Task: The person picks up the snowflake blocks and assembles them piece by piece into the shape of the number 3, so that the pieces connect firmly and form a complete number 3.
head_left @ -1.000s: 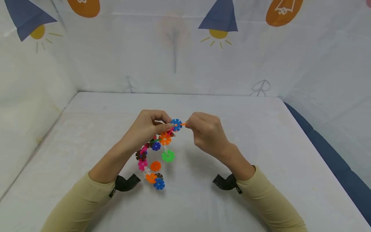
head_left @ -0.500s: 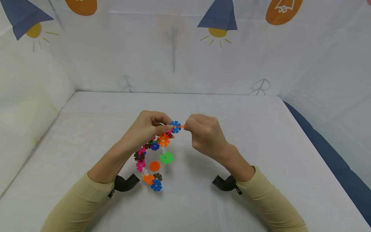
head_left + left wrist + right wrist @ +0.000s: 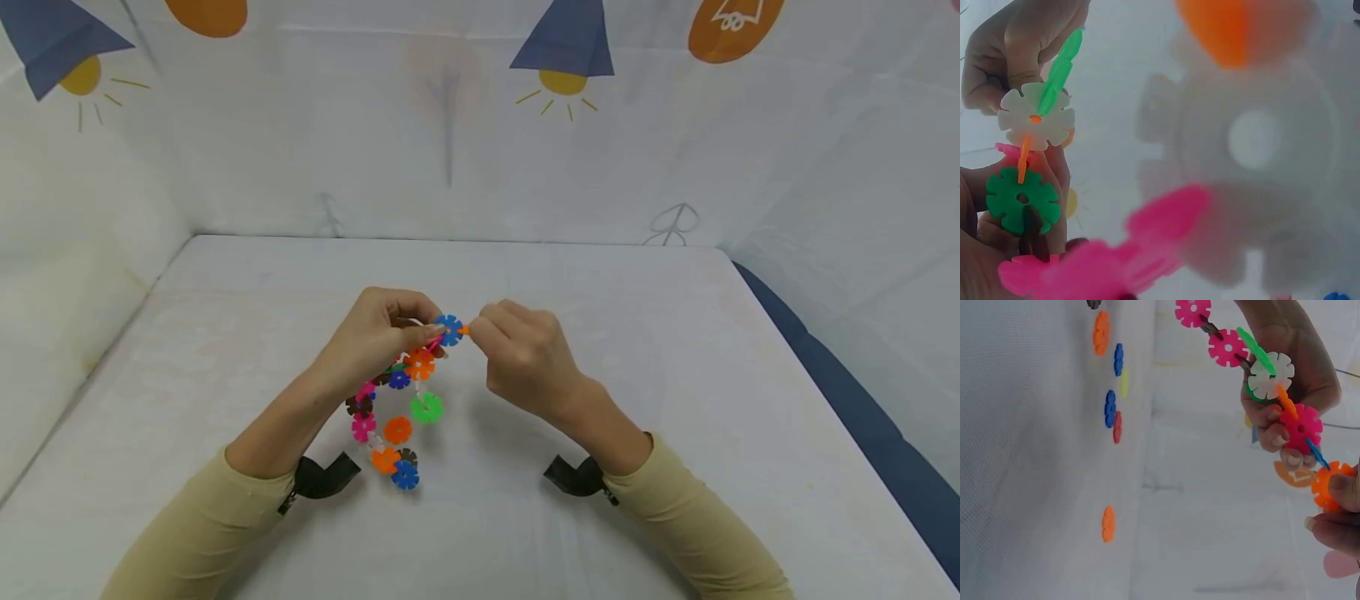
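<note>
A chain of colourful notched plastic discs (snowflake building discs) hangs from my left hand. Its fingers and thumb grip the chain near a blue disc. In the right wrist view that blue disc shows edge-on, between a pink disc and an orange disc. My right hand pinches the orange disc between thumb and fingers, against the blue one. How deep the notches join I cannot tell. Further down hang an orange disc and a light green disc. A blurred whitish disc fills much of the left wrist view.
White cloth covers the table, with a printed white curtain behind it. In the right wrist view several discs, among them an orange disc and a blue disc, show against the white surface. Black wrist mounts sit at both cuffs.
My right hand has come left and slightly down, closer to the left hand, so less of the orange disc shows between them. The chain has shifted slightly left.
</note>
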Demonstrator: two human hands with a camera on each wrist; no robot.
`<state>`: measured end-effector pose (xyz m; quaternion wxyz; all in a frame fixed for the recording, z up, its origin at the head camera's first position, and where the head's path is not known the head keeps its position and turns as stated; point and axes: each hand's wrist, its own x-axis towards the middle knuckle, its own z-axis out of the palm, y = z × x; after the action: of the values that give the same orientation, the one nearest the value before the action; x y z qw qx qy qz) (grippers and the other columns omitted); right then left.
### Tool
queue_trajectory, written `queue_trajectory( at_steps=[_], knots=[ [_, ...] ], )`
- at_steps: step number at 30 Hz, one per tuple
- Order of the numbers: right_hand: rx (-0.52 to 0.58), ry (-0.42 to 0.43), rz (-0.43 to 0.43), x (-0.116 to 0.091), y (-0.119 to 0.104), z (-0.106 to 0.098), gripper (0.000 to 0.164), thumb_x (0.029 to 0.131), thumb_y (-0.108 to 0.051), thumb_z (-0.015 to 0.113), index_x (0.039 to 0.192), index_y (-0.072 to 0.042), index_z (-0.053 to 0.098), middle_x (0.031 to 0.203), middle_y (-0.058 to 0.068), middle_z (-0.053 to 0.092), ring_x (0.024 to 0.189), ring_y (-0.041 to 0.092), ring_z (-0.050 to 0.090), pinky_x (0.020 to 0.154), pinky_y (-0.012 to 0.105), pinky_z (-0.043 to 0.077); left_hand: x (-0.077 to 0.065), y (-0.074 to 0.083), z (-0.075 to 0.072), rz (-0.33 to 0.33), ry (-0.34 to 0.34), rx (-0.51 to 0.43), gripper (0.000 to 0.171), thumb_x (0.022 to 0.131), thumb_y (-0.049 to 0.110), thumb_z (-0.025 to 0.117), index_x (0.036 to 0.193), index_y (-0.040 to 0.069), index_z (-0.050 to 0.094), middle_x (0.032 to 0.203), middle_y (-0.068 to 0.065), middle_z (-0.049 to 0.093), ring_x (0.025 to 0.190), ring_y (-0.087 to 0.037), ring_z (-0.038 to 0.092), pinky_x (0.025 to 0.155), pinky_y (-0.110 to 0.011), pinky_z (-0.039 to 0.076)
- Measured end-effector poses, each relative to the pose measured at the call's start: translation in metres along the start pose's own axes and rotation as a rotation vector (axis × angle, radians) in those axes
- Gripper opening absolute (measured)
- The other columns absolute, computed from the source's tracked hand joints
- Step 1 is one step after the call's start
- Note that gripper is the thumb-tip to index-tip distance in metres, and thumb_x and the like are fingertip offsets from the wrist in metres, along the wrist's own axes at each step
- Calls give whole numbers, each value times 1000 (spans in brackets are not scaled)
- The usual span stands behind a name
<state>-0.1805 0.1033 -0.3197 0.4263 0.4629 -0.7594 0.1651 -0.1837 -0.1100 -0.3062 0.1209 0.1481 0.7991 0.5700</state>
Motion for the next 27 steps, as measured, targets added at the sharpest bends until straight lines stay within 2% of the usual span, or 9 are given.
queue_trajectory(
  at_steps=[4, 7, 13, 17, 21, 27],
  knots=[
    [-19, 30, -20, 0, -1, 5, 28, 70, 18, 35, 64, -9, 42, 57, 2, 36, 50, 14, 34, 42, 24, 17, -2, -1, 2, 8, 45, 16, 7, 94, 13, 68, 91, 10, 73, 85, -9, 74, 75, -26, 73, 64, -32, 56],
    [-37, 44, -43, -1, -1, 6, 28, 71, 18, 35, 64, -8, 42, 58, 2, 38, 50, 14, 34, 42, 24, 18, -4, 0, 4, 24, 86, 60, 7, 93, 12, 68, 89, 13, 74, 80, -6, 74, 73, -24, 71, 61, -31, 56],
    [-39, 104, -111, -1, 2, 5, 32, 83, 15, 47, 62, -8, 40, 60, 4, 44, 50, 14, 36, 42, 23, 23, -10, 8, 8, 70, 141, 130, 11, 93, 10, 67, 87, 17, 74, 76, -5, 72, 63, -25, 63, 52, -30, 49],
    [-30, 119, -149, -3, 5, 4, 33, 85, 13, 49, 62, -8, 38, 59, 4, 44, 49, 14, 34, 42, 22, 23, -11, 11, 12, 74, 156, 151, 12, 92, 8, 67, 86, 17, 74, 74, -6, 70, 59, -23, 59, 50, -29, 47],
    [-72, 120, -176, -4, 6, 5, 32, 84, 13, 49, 62, -8, 40, 59, 3, 45, 49, 14, 35, 42, 22, 24, -9, 11, 14, 76, 166, 178, 14, 93, 8, 66, 85, 17, 73, 73, -3, 70, 59, -20, 60, 51, -29, 48],
    [-118, 151, -167, -4, 6, 8, 33, 84, 13, 56, 62, -8, 42, 60, 3, 47, 50, 15, 39, 42, 20, 30, -10, 13, 14, 79, 185, 195, 14, 93, 9, 66, 84, 19, 71, 73, -2, 69, 59, -21, 63, 50, -31, 49]
  ],
)
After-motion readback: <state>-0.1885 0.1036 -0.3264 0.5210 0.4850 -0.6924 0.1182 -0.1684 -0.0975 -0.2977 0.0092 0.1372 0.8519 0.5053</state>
